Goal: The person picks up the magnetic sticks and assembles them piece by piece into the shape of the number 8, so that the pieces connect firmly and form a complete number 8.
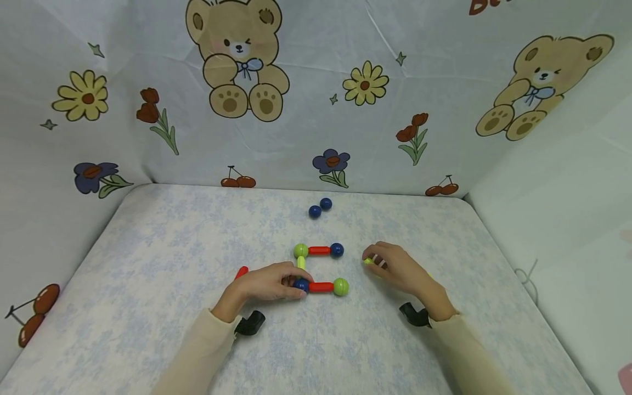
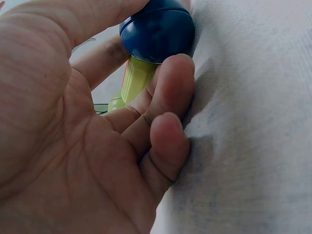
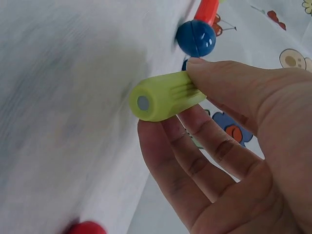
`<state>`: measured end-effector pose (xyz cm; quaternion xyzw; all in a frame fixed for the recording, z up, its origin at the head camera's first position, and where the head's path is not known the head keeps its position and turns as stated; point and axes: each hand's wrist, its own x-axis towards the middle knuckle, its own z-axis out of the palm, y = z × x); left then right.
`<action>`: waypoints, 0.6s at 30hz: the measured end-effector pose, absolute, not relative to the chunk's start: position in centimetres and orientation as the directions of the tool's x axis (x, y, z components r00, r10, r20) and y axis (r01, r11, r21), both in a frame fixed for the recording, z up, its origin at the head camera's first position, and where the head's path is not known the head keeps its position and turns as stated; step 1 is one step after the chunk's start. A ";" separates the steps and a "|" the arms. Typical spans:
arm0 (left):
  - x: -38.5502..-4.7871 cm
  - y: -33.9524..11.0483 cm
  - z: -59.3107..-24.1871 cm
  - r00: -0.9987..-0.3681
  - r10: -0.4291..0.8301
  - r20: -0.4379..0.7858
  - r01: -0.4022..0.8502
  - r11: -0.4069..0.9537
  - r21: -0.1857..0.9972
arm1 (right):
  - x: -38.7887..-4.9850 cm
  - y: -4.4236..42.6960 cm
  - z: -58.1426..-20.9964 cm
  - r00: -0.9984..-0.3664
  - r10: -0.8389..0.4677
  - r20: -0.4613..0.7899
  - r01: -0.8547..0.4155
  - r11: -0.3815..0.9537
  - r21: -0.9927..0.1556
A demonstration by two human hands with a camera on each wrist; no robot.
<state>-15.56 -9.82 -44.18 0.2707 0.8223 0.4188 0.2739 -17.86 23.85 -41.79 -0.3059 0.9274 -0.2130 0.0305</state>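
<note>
My left hand [image 1: 271, 281] holds a dark blue ball [image 2: 158, 31] at the near left corner of a U-shaped magnetic build lying on the table. From that ball a red rod [image 1: 321, 287] runs right to a lime green ball [image 1: 341, 287], and a lime rod [image 1: 301, 263] runs back to another green ball [image 1: 300, 250]. A second red rod [image 1: 319, 250] joins that one to a blue ball [image 1: 337, 250]. To the right of the build, my right hand [image 1: 395, 267] pinches a loose lime magnetic rod [image 3: 165, 95] between thumb and fingers, its grey end showing.
Two loose blue balls [image 1: 315, 212] lie behind the build. A red rod [image 1: 241, 272] pokes out behind the left hand, partly hidden. A bit of lime [image 1: 430, 276] shows beside the right wrist. The patterned cloth [image 1: 296, 137] rises at the table's back edge.
</note>
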 end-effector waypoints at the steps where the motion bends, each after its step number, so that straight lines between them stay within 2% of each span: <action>1: -15.6 -9.8 -44.2 -0.703 0.676 -0.222 0.218 0.502 0.837 | -18.0 23.6 -41.8 -0.814 -0.578 0.066 -0.548 0.725 -0.416; 7: -15.6 -9.7 -44.3 -0.700 0.680 -0.220 0.224 0.501 0.836 | -18.5 22.1 -41.9 -0.824 -0.565 0.040 -0.514 0.717 -0.470; 18: -15.7 -9.8 -44.4 -0.704 0.671 -0.232 0.209 0.508 0.836 | -18.3 19.7 -42.7 -0.852 -0.507 0.131 -0.468 0.626 -0.624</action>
